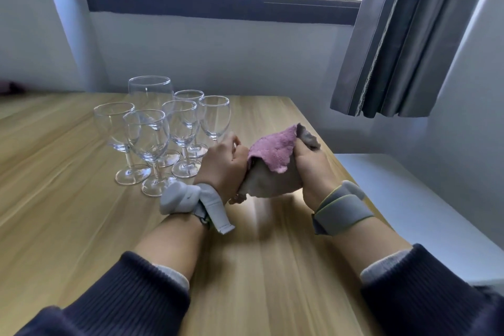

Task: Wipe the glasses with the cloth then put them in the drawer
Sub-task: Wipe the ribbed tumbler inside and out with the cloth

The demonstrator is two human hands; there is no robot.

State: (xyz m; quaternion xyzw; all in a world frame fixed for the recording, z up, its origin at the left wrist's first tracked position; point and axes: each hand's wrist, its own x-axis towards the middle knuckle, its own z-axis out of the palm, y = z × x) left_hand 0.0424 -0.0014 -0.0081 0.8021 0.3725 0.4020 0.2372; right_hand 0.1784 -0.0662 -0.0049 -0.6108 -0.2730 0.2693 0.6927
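Fingers of left hand (pixel 225 163) and right hand (pixel 313 165) curled round a pink-and-grey cloth (pixel 272 165) above the wooden table (pixel 68 185), 6 stemmed glasses (pixel 161 131) clustered upright just left, drawer unseen

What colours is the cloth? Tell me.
Pink on one side, grey-brown on the other cloth; head view.

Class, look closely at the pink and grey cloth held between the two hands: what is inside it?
The cloth is bunched between the left hand and right hand. Only its folds show; whether it wraps a glass cannot be seen. Six glasses stand uncovered on the table.
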